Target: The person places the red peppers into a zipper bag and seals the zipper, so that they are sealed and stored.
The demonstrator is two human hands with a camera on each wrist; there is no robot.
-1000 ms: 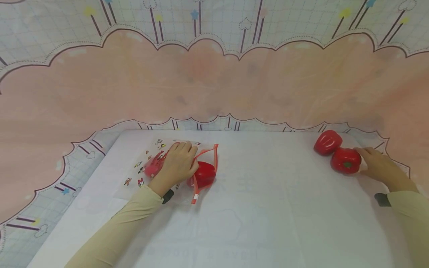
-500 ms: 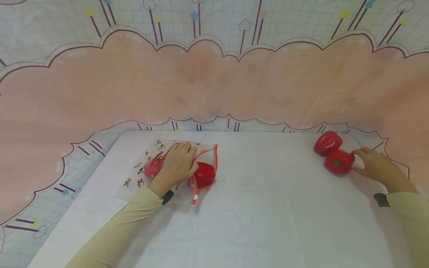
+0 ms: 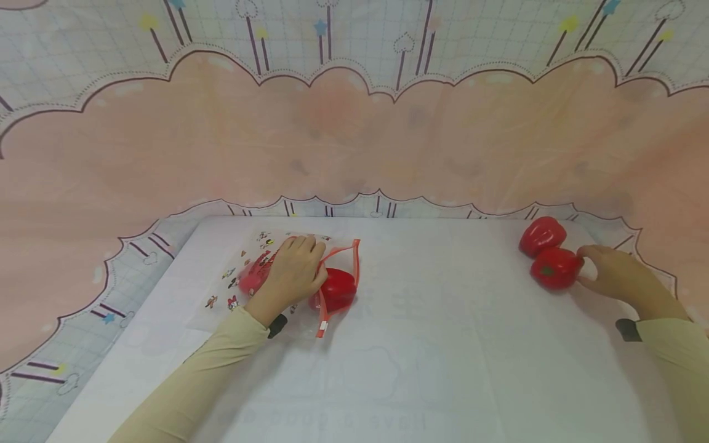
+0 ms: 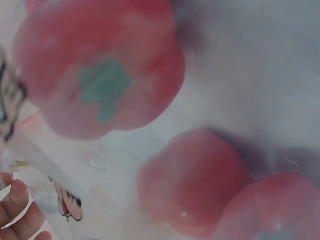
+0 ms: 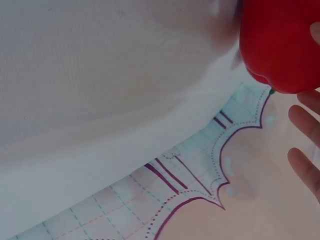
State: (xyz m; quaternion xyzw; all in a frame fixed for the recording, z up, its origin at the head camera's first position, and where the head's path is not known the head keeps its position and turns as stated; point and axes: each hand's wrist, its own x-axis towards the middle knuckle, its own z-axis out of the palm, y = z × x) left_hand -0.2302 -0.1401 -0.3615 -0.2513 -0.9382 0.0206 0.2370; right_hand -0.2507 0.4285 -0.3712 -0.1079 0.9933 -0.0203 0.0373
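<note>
My left hand [image 3: 295, 271] grips the opening of a clear cartoon-print zip bag [image 3: 221, 301] with an orange-red edge. Inside lie red bell peppers; one red pepper [image 3: 339, 289] shows at the bag's mouth. Through the plastic, the left wrist view has a large pepper [image 4: 145, 55] with a green stem, and smaller ones below it. At the far right, my right hand [image 3: 626, 277] holds a red bell pepper [image 3: 556, 269] by its right end, between thumb and fingers. Another red pepper [image 3: 543, 236] lies just behind, touching or nearly touching it.
A white table [image 3: 432, 344] lies under everything. Behind it hangs a peach and white patterned cloth [image 3: 354, 141], which also borders the table's left and right edges. Black wrist bands [image 3: 628, 330] sit at the sleeve cuffs.
The pepper at my right hand has shifted a little left and turned, its green stem now facing more to the left. The right hand followed slightly. My left hand and the bag have stayed still.
</note>
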